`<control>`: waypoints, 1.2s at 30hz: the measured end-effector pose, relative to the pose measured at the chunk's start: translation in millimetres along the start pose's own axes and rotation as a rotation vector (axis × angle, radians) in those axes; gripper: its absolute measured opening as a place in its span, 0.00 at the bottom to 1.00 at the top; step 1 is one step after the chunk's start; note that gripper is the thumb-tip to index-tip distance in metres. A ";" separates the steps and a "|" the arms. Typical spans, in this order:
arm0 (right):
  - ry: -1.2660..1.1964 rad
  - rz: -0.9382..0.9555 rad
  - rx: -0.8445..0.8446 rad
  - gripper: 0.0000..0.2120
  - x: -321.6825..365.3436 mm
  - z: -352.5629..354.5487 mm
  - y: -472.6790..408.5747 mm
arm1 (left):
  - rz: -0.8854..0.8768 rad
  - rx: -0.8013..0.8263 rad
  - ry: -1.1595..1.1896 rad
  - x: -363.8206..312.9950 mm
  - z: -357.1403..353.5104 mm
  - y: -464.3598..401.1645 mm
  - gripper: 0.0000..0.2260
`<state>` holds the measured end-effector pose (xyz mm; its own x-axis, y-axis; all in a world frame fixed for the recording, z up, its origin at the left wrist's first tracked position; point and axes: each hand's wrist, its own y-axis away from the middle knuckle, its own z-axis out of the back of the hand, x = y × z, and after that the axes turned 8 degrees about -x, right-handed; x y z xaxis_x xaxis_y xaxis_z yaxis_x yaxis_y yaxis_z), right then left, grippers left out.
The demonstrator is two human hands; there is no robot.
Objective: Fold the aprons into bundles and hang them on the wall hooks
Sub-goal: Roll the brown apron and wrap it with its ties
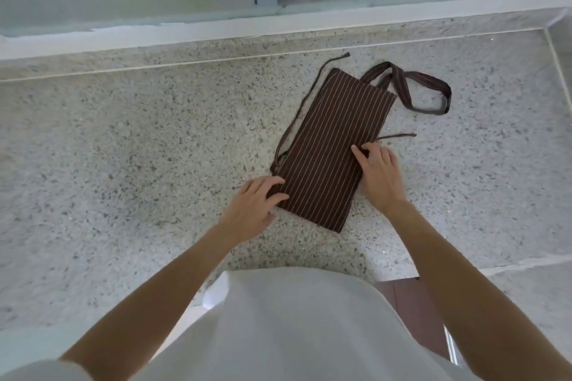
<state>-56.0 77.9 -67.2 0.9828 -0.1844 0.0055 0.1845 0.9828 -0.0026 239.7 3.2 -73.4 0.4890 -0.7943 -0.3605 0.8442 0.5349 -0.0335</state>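
The apron (332, 145) lies on the speckled counter (139, 148), already folded into a narrow strip w/ the neck loop (424, 93) and thin ties (297, 114) trailing loose. Left hand (252, 210) rests on the near-left edge, fingers spread & fairly straight, not closed on anything. Right hand (379, 175) sits at the right edge, fingertips curled, prob. pinching the cloth, though it's hard to tell from here. Risk: roll it up w/ ties loose and they snag or the bundle unravels; an uneven grip skews the fold.
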 end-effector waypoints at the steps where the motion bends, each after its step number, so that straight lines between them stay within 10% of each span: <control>1: -0.014 0.037 0.017 0.29 -1.3 0.5 0.8 | -0.068 -0.017 -0.023 0.9 -2.8 0.6 0.18; 13: -0.354 0.059 0.114 0.30 -9.5 -7.9 26.5 | 0.024 -0.141 0.177 -2.2 43.4 -43.9 0.14; 21: -1.027 -0.595 -0.199 0.03 14.0 10.8 27.8 | 0.089 -0.299 0.321 -14.1 94.0 -149.8 0.09; 36: -0.688 -0.999 -0.273 0.11 -11.8 -2.2 9.9 | 0.288 0.046 0.475 -10.2 30.3 -261.6 0.16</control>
<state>-65.8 89.8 -69.5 0.2200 -0.7300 0.6471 0.9258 0.3652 0.0973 20.5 -137.4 -32.7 0.5575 -0.3952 -0.7301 0.7054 0.6892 0.1656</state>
